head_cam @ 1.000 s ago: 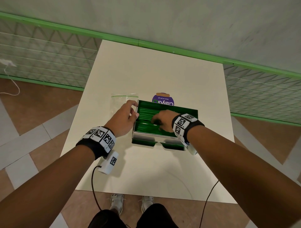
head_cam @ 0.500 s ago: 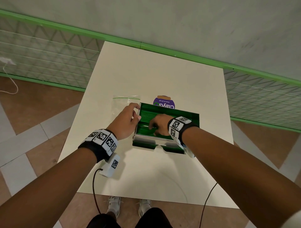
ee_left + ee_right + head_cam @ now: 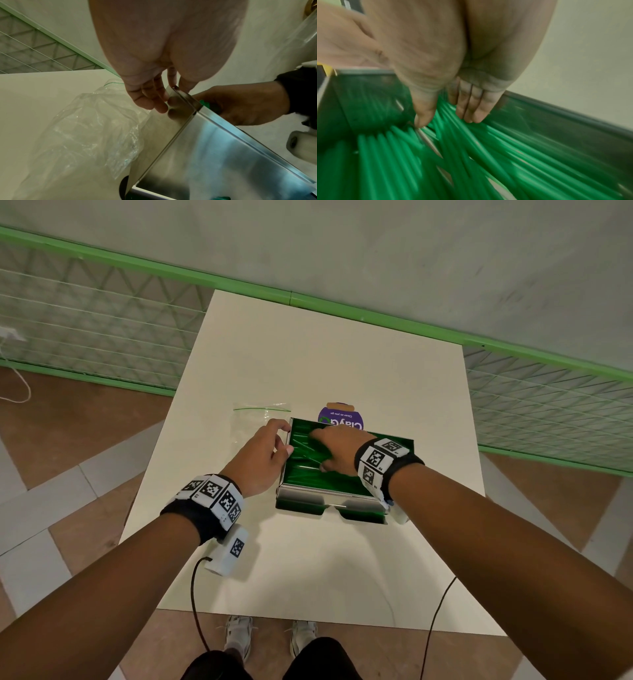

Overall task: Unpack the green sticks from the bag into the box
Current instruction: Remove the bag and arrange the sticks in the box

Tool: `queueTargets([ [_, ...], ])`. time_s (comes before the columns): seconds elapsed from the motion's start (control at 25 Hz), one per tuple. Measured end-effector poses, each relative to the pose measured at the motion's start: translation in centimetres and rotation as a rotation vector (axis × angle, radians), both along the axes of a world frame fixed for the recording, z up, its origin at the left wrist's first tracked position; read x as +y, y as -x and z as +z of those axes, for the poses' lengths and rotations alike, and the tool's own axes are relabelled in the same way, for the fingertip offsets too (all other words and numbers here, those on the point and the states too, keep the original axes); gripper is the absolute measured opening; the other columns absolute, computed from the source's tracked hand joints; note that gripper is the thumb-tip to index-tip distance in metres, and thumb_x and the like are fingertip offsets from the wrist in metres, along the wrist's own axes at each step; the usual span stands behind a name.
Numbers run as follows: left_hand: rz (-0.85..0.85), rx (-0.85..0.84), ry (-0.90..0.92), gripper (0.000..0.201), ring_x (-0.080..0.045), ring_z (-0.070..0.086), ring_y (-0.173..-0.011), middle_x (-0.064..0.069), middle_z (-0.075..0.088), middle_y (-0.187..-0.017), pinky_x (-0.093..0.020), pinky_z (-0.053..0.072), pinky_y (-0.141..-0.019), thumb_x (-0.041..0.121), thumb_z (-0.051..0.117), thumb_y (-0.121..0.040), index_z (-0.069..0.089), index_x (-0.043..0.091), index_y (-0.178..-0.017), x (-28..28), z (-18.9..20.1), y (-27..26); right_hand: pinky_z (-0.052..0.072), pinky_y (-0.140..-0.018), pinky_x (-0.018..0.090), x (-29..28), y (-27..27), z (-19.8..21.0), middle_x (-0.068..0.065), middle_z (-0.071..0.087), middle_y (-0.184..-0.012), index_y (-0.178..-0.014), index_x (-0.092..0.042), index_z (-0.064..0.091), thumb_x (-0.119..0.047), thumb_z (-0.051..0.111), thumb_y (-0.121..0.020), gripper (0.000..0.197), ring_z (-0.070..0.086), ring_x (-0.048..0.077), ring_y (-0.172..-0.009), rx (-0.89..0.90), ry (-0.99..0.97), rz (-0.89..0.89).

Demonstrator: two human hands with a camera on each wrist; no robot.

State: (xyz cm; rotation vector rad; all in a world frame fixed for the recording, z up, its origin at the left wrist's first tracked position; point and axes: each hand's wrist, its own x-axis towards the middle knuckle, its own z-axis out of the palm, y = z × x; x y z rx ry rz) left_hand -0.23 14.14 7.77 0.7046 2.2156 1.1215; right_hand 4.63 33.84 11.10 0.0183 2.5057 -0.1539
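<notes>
A shiny silver box [image 3: 329, 495] lined in green stands mid-table, its bottom covered by several green sticks [image 3: 306, 472]. My left hand [image 3: 263, 453] pinches the box's far left corner, fingers outside the wall [image 3: 181, 108] and thumb over the rim. My right hand [image 3: 337, 448] reaches inside the box with straight fingers [image 3: 476, 108] touching the sticks [image 3: 471, 162]; it holds none. The clear plastic bag [image 3: 255, 419] lies crumpled and flat on the table left of the box, beside my left hand, and looks empty [image 3: 89, 128].
A purple round label [image 3: 340, 419] lies just behind the box. Two green flaps [image 3: 301, 505] fold out from the box's near wall. The white table [image 3: 308, 570] ends near my feet. A green-railed mesh fence [image 3: 102, 313] runs behind and beside it.
My right hand has slid across the sticks toward the box's far left side. The left hand has kept its hold on the box's corner.
</notes>
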Motion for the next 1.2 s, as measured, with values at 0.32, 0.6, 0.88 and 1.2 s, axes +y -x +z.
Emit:
queueTargets([
  [0.32,0.005,0.023,0.001,0.031,-0.01,0.055,-0.063,0.001,0.056,-0.092,-0.022,0.041,-0.066,0.023,0.048,-0.104,0.041,0.022,-0.134,0.0,-0.1,-0.2,0.055,-0.094,0.044,3.4,-3.0,1.4,0.003,0.064,-0.13,-0.139,-0.026,0.056,-0.031,0.073,-0.089,0.053,0.061,0.025,-0.118,-0.066,-0.058,0.01],
  [0.6,0.004,0.024,0.001,0.032,-0.012,0.058,-0.066,0.001,0.056,-0.092,-0.02,0.041,-0.065,0.023,0.048,-0.104,0.041,0.023,-0.135,0.0,-0.2,-0.2,0.057,-0.088,0.046,1.7,-2.4,-0.7,0.007,0.061,-0.122,-0.127,-0.025,0.066,-0.028,0.062,-0.097,0.031,0.063,0.03,-0.109,-0.054,-0.126,0.1],
  [0.88,0.006,0.015,-0.007,0.033,-0.013,0.056,-0.068,0.002,0.054,-0.093,-0.022,0.042,-0.069,0.024,0.048,-0.103,0.041,0.024,-0.135,-0.1,-0.4,-0.1,0.055,-0.082,0.04,1.9,-1.7,-0.7,0.007,0.059,-0.126,-0.134,-0.026,0.059,-0.011,0.068,-0.091,0.046,0.064,0.032,-0.108,-0.129,-0.258,0.135],
  [1.2,0.008,-0.006,-0.015,0.033,-0.011,0.054,-0.066,0.002,0.054,-0.092,-0.021,0.041,-0.068,0.024,0.048,-0.103,0.04,0.025,-0.135,-0.2,-0.4,-0.1,0.059,-0.083,0.046,0.8,-1.0,-0.1,0.008,0.065,-0.103,-0.105,-0.018,0.069,-0.034,0.065,-0.095,0.02,0.067,0.033,-0.096,-0.132,-0.242,0.181],
])
